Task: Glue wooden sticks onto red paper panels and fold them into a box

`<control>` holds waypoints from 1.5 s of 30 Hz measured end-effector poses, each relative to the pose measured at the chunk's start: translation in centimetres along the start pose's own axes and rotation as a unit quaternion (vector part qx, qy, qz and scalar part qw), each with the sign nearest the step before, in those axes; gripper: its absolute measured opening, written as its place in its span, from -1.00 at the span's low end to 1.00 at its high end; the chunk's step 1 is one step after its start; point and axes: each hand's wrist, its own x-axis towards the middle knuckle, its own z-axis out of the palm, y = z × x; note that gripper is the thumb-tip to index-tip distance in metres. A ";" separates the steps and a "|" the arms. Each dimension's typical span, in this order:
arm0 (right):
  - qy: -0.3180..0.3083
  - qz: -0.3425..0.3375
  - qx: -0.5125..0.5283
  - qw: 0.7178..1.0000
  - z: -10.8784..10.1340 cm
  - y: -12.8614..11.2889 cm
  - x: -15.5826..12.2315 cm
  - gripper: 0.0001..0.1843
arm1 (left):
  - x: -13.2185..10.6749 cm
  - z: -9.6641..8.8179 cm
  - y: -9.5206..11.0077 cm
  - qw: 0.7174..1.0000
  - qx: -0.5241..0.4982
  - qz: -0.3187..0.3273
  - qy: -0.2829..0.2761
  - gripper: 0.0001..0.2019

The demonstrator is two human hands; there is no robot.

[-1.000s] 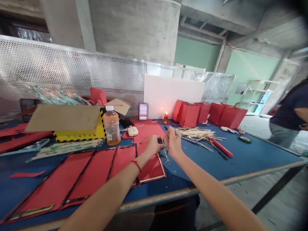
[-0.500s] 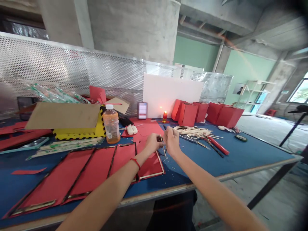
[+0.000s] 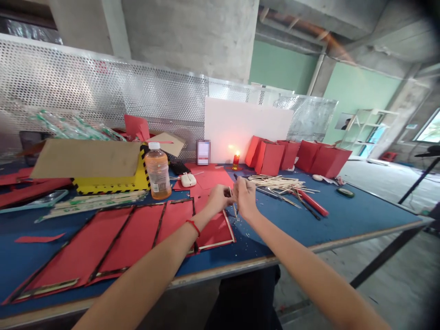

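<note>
My left hand (image 3: 219, 199) and my right hand (image 3: 245, 196) are raised together over the blue table (image 3: 343, 215), both pinched on one thin wooden stick (image 3: 232, 198) held nearly upright between them. Right below lies a long folded red paper sheet (image 3: 137, 238) with dark and gold edging. Small pale scraps are scattered on the table under my hands. A red cord circles my left wrist.
A pile of wooden sticks (image 3: 278, 183) and a red tube (image 3: 314, 203) lie to the right. A lit red candle (image 3: 236, 161), red paper bags (image 3: 302, 160), an orange drink bottle (image 3: 157, 172) and a yellow box (image 3: 110, 176) stand behind. Perforated metal screens back the table.
My hands stay together on the stick, barely shifted. A person at the right edge one second ago is gone from view. The camera has tilted slightly.
</note>
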 end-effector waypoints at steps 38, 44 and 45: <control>0.004 0.014 0.032 0.999 0.8 -1.1 0.0 -0.45 | 0.1 0.4 -0.1 1.000 -0.024 -0.016 0.004 -0.94; -0.010 0.019 0.031 0.999 0.7 -1.0 0.2 -0.44 | 0.1 0.1 -0.1 1.000 -0.020 -0.017 0.012 -0.94; -0.006 0.016 0.035 0.999 0.7 -0.9 0.2 -0.45 | 0.2 0.2 0.0 0.999 -0.029 -0.016 0.009 -0.94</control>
